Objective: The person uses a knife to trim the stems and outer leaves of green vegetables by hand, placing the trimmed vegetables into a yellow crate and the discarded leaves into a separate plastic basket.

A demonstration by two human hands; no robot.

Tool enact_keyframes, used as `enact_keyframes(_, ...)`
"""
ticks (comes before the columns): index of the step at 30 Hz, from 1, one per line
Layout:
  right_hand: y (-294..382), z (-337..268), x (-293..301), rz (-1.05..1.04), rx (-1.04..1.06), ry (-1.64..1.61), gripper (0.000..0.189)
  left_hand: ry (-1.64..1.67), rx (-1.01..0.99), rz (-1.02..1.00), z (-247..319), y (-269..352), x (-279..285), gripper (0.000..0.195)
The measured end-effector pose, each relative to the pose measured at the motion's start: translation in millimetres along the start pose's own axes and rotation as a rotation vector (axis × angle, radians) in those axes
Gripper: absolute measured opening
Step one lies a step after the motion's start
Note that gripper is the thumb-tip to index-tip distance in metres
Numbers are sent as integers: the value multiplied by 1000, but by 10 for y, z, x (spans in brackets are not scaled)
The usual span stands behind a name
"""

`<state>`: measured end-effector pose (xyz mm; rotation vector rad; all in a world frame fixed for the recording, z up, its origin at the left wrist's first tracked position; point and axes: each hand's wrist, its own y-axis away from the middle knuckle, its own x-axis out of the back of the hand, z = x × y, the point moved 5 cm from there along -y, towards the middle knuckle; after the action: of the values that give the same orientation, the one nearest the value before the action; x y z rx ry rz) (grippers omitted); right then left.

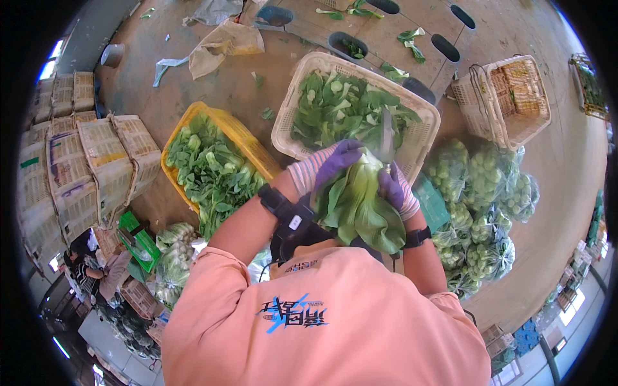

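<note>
A large head of bok choy [359, 198] hangs leaves down between my hands, its pale base uppermost. My left hand [340, 157], in a purple-palmed striped glove, grips it by the base on the picture's left. On the other side my right hand [393, 186], gloved alike, holds a knife [387, 132] by its handle, the blade pointing away from me, beside the base. Beyond both hands lies a whitish plastic crate [289, 116] with loose green leaves [333, 111]. A yellow crate [241, 132] full of bok choy stands to the left.
Bagged greens [475, 212] are piled at the right, below an empty tipped crate [521, 96]. Stacked crates [106, 149] line the left side. A green scale-like object [140, 241] and a person in striped clothing [89, 272] are at lower left. Leaf scraps [413, 43] lie on the floor.
</note>
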<state>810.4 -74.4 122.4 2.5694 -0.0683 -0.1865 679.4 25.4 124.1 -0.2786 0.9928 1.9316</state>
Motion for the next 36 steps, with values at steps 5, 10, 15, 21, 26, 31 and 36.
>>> enact_keyframes(5,-11,464,7,-116,-256,-494,60,52,47,-99,65,71,30,36)
enact_keyframes(10,34,566,-139,-47,-273,-846,68,-73,56,-65,310,164,23,31)
enact_keyframes(15,-162,1100,-226,-394,-102,-1166,61,-291,-86,-130,409,36,-75,21)
enact_keyframes(21,110,415,-198,-226,27,-1121,52,-1150,-85,535,337,-39,537,42)
enact_keyframes(26,-284,184,147,-38,-22,-374,63,257,-255,54,-295,-94,486,82)
enact_keyframes(31,-732,-216,-538,3,273,257,53,310,-274,227,-567,512,818,58)
enact_keyframes(36,-1227,72,-318,323,-107,118,22,-1091,440,1126,-575,2017,2594,76)
